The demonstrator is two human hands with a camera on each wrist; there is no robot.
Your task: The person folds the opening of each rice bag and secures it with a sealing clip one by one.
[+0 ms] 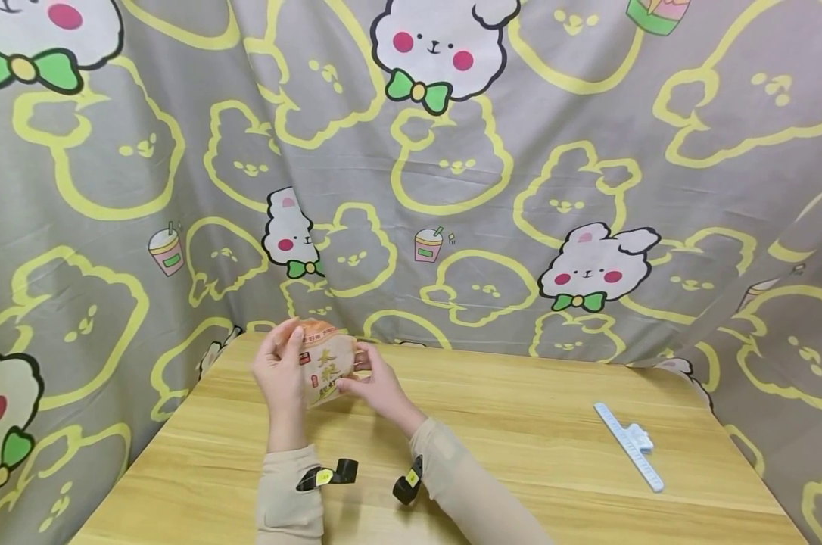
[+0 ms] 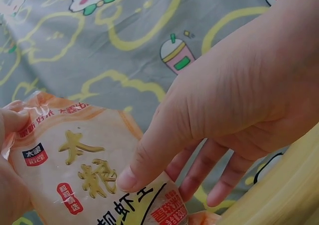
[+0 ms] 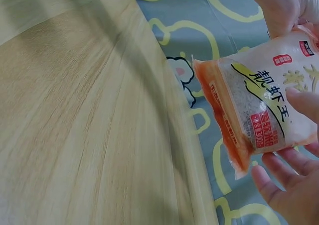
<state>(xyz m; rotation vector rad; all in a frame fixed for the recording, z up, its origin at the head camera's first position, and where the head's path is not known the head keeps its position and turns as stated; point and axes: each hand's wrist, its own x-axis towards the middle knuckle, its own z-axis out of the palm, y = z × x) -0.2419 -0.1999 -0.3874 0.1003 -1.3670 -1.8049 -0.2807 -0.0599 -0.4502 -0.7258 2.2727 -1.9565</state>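
A small bag of rice (image 1: 328,367), pale with orange ends and printed lettering, is held up above the table between both hands. My left hand (image 1: 283,365) grips its upper left corner, thumb toward the front. My right hand (image 1: 378,382) holds the lower right side, its thumb on the printed face and its fingers behind. In the left wrist view, that right thumb lies on the bag (image 2: 75,160) beside the gold characters. Grains show through a clear part of the bag (image 3: 244,100) in the right wrist view.
A light blue ruler-like strip with a clip (image 1: 630,446) lies at the right of the wooden table (image 1: 520,424). Grey curtains (image 1: 356,174) with cartoon bears hang behind and at both sides. Black wrist cameras (image 1: 346,471) are strapped over both sleeves.
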